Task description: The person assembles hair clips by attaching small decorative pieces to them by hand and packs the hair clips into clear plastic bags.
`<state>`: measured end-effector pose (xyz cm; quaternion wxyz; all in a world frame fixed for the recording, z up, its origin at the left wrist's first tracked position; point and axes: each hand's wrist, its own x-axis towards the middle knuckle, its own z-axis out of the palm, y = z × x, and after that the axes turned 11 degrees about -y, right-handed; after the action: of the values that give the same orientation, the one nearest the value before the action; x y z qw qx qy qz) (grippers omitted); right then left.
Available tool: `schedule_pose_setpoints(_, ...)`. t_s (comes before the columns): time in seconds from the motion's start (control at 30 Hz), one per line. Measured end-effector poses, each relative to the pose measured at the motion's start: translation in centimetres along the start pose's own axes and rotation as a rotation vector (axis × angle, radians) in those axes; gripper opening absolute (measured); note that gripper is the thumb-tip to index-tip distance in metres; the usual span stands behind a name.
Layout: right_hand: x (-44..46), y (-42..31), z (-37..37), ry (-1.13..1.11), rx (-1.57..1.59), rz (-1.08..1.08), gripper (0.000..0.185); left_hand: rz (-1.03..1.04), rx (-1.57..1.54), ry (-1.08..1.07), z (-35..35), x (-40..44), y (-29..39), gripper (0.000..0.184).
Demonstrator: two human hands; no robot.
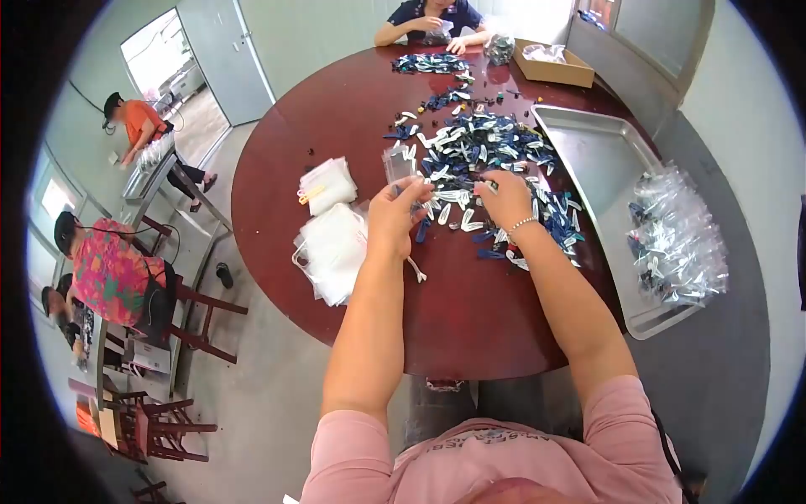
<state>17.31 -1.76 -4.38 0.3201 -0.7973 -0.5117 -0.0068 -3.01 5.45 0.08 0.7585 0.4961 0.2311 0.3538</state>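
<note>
The left hand [395, 217] grips what looks like a small flat clear plastic bag [397, 161] between closely drawn thumb and fingers, probably by an edge so the film stays manageable. The right hand [506, 200] has its fingers bent narrowly together over the nearer edge of a loose heap of navy-blue, white and green small hair clips [495, 139]; I cannot tell whether it pinches one. The heap spreads over the middle of the round dark-red desk [277, 168], seemingly so single pieces are easy to pick out. Flat stacked translucent-white bags [332, 256] lie beside the left forearm, presumably kept apart from the clips and within that arm's reach. At the right, a shallow rectangular silver metal tray [592, 160] carries a row of shiny clear filled packets [684, 239], its raised rim likely there to contain them.
</note>
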Motion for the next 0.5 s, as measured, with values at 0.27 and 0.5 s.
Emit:
schedule_pose_setpoints(0.27, 7.2, -3.1, 2.7, -0.024, -0.132, -0.072, 0.076, 0.006, 0.035, 0.002, 0.2, 0.2, 0.6, 0.021)
schedule_pose_setpoints(0.5, 9.4, -8.6, 3.8, -0.405, -0.217, 0.330, 0.103, 0.028, 0.034, -0.031, -0.1, 0.3, 0.7, 0.020)
